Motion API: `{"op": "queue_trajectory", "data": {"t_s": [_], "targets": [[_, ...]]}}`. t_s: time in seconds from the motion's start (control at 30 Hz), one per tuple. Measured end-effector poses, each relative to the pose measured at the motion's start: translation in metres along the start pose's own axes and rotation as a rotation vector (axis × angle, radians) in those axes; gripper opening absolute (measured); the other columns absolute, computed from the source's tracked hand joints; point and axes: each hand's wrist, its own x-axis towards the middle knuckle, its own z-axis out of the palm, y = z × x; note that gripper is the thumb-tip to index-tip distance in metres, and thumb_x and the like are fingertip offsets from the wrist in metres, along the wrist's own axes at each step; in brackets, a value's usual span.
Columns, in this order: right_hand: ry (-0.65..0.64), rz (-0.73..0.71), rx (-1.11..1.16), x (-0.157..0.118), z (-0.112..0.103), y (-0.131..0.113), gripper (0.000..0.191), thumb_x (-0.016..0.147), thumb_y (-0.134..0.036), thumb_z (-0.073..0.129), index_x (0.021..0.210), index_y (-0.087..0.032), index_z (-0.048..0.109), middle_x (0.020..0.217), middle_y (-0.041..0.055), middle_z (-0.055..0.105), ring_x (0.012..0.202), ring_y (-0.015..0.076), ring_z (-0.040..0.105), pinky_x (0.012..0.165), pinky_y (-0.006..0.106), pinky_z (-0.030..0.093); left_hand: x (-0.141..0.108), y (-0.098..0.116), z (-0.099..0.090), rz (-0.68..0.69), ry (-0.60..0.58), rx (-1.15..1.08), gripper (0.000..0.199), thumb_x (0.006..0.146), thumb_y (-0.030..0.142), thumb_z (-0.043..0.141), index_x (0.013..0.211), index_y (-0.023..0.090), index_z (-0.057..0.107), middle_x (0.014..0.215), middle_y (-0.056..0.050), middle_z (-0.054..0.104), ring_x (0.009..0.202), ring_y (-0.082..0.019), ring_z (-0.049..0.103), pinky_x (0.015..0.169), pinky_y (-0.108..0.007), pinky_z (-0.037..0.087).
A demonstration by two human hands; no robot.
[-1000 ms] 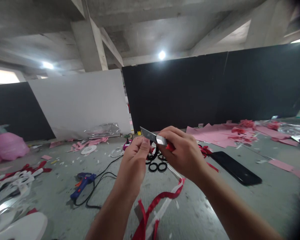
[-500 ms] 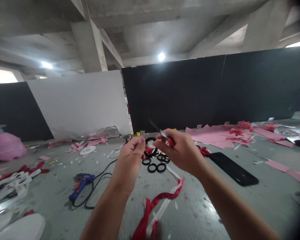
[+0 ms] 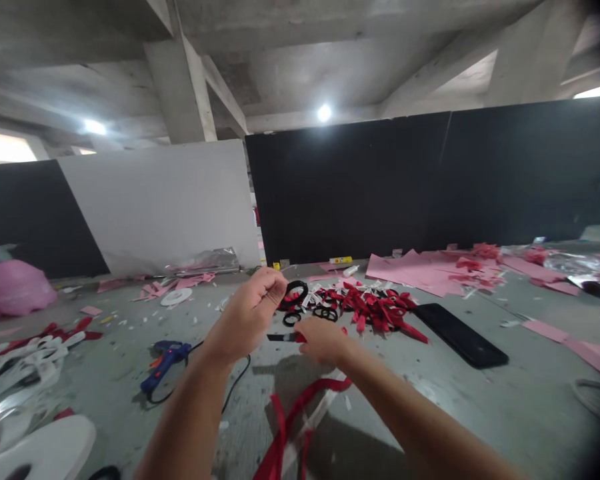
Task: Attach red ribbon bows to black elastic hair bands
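Observation:
Pinched in the fingers of my left hand (image 3: 250,310) is a black ring (image 3: 297,293), held above the table. My right hand (image 3: 325,341) is closed round the red handle of a small cutter, whose dark blade (image 3: 281,338) points left, below the ring. Smaller black rings (image 3: 325,313) lie on the table just beyond my right hand. Behind them spreads a pile of red and white ribbon pieces (image 3: 375,307). Long red and white ribbons (image 3: 290,427) run toward the near edge between my forearms.
A blue glue gun (image 3: 165,363) with a black cord lies at the left. To the right is a black phone (image 3: 460,335). Pink sheets (image 3: 415,270) lie at the back, near a yellow tube (image 3: 341,260). A white roll (image 3: 45,450) sits at the near left.
My right hand has moved down and left with the cutter, and its blade now points left. My left hand has shifted slightly left, still holding the ring. The ribbon pile is now more exposed.

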Motion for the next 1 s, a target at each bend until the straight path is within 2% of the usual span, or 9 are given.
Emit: {"op": "queue_trajectory", "data": {"t_s": [0.1,0.2,0.23,0.3,0.4,0.5,0.6,0.77,1.0], "targets": [[0.021,-0.019,0.030,-0.001,-0.006,-0.005,0.025,0.069,-0.019,0.074,0.094,-0.016,0.068,0.102,0.0134,0.069,0.100,0.0320,0.062,0.081,0.036,0.044,0.000,-0.003,0.001,0.034,-0.051,0.069,0.033,0.095,0.040,0.046,0.074,0.018,0.060,0.086,-0.005,0.055,0.079,-0.018,0.050,0.076,-0.027,0.038],[0.114,-0.081,0.132,-0.011,-0.039,-0.010,0.035,0.083,-0.020,0.060,0.117,-0.019,0.061,0.113,0.0093,0.065,0.101,0.0222,0.061,0.085,0.032,0.045,0.001,-0.007,0.001,0.034,-0.031,0.107,0.033,0.096,0.038,0.044,0.074,0.018,0.058,0.089,-0.005,0.054,0.082,-0.018,0.050,0.078,-0.027,0.038],[0.141,-0.128,0.199,-0.016,-0.052,-0.012,0.040,0.083,-0.019,0.058,0.124,-0.022,0.057,0.117,0.0072,0.064,0.099,0.0186,0.061,0.083,0.028,0.046,0.001,-0.008,0.001,0.034,-0.018,0.116,0.032,0.096,0.037,0.043,0.075,0.018,0.058,0.089,-0.005,0.054,0.083,-0.018,0.050,0.079,-0.027,0.038],[0.195,-0.278,0.588,-0.028,-0.076,-0.019,0.045,0.083,-0.018,0.058,0.127,-0.021,0.054,0.119,0.0078,0.061,0.094,0.0165,0.060,0.077,0.027,0.047,0.002,-0.009,0.002,0.032,-0.003,0.124,0.033,0.097,0.038,0.042,0.076,0.018,0.058,0.090,-0.005,0.054,0.085,-0.018,0.050,0.081,-0.028,0.038],[0.237,-0.333,0.834,-0.041,-0.095,-0.029,0.022,0.086,-0.034,0.062,0.100,-0.017,0.063,0.098,0.0046,0.060,0.077,0.0128,0.053,0.066,0.025,0.043,0.002,-0.008,0.001,0.023,-0.022,0.085,0.034,0.096,0.040,0.044,0.074,0.018,0.058,0.091,-0.005,0.053,0.084,-0.018,0.050,0.079,-0.028,0.039],[0.165,-0.347,0.950,-0.047,-0.100,-0.032,0.029,0.086,-0.043,0.063,0.077,-0.016,0.059,0.079,-0.0002,0.051,0.068,0.0110,0.044,0.063,0.025,0.036,0.002,-0.006,0.000,-0.010,-0.041,-0.017,0.035,0.095,0.042,0.045,0.075,0.018,0.059,0.089,-0.004,0.052,0.075,-0.016,0.046,0.070,-0.027,0.038],[0.126,-0.383,1.026,-0.047,-0.100,-0.029,0.034,0.092,-0.046,0.055,0.076,-0.016,0.058,0.074,-0.0013,0.046,0.067,0.0116,0.039,0.063,0.027,0.031,0.000,-0.005,-0.001,-0.070,-0.041,-0.138,0.035,0.095,0.044,0.046,0.078,0.017,0.061,0.090,-0.004,0.051,0.069,-0.014,0.043,0.063,-0.027,0.037],[0.199,-0.428,1.133,-0.048,-0.103,-0.024,0.031,0.095,-0.040,0.054,0.073,-0.017,0.056,0.074,-0.0010,0.043,0.068,0.0124,0.037,0.063,0.028,0.027,-0.002,-0.006,-0.005,-0.150,-0.039,-0.509,0.030,0.092,0.041,0.054,0.078,0.016,0.061,0.088,-0.003,0.048,0.069,-0.012,0.043,0.061,-0.024,0.039],[0.313,-0.466,1.275,-0.061,-0.119,-0.018,0.025,0.089,-0.035,0.062,0.071,-0.018,0.062,0.084,0.0018,0.042,0.073,0.0146,0.041,0.066,0.030,0.030,-0.006,0.002,-0.034,-0.373,0.125,-0.904,0.017,0.066,0.023,0.081,0.074,0.012,0.070,0.071,-0.001,0.047,0.066,-0.011,0.046,0.057,-0.021,0.045]]}}
